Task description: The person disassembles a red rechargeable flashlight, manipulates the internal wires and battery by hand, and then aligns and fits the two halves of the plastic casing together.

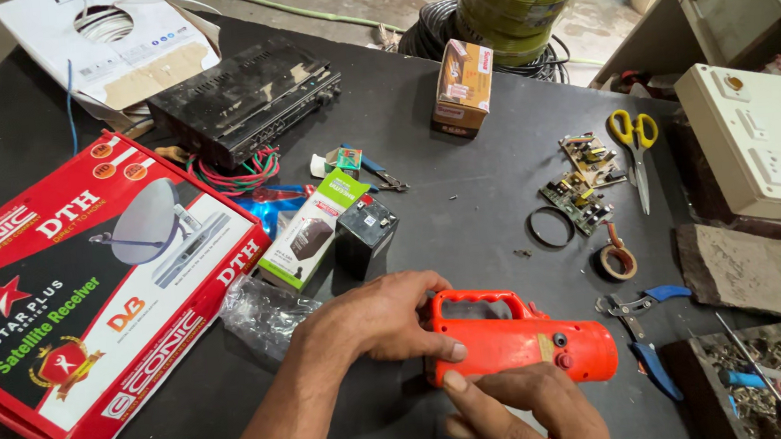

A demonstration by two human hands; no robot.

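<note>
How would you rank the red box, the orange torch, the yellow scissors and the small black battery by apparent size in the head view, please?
1. red box
2. orange torch
3. yellow scissors and black battery: look about alike, unranked; the scissors lie farther away.

This is an electronics repair workshop. A dark bench [464, 194] carries bare circuit boards [580, 184], a black set-top receiver [243, 96] with loose coloured wires, a small black battery [365, 234], yellow-handled scissors [636, 146], blue-handled pliers [645, 334] and a roll of tape [617, 261]. Coils of electrical cable [513, 2] stand at the far edge, a white switchboard panel [765, 144] lies to the right, and a tray of screwdrivers [772, 379] sits near the corner.
</note>
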